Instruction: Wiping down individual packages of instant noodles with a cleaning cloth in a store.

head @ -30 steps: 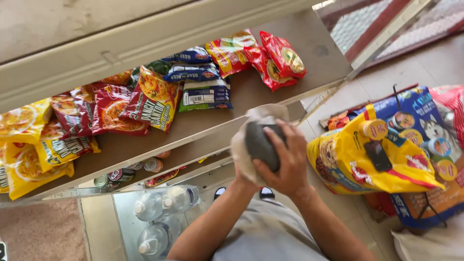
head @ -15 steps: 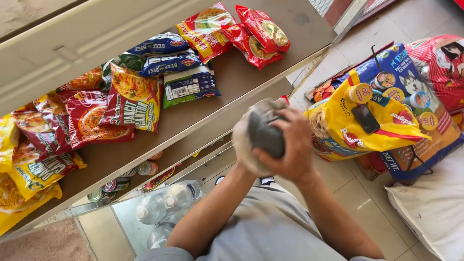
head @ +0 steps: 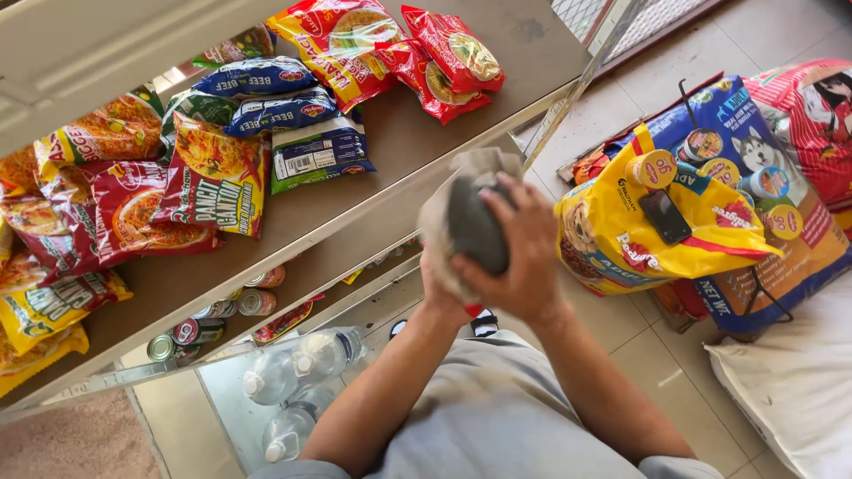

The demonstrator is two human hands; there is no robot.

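Both hands close tight, right hand (head: 524, 266) on a dark round thing (head: 475, 226) and left hand (head: 437, 288) cupping the tan cloth (head: 461, 168) wrapped round it, just beside the shelf (head: 373, 204) of noodle packs (head: 213, 182).

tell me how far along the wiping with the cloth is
Done: noodle packets lie spread on the top shelf. In hand: both hands are bunched on the cloth, right hand on top, off the shelf. Left: cannot tell which surfaces are wiped.

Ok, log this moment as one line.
right hand: gripping dark object | left hand: under beige cloth | setting: shelf, noodle packets
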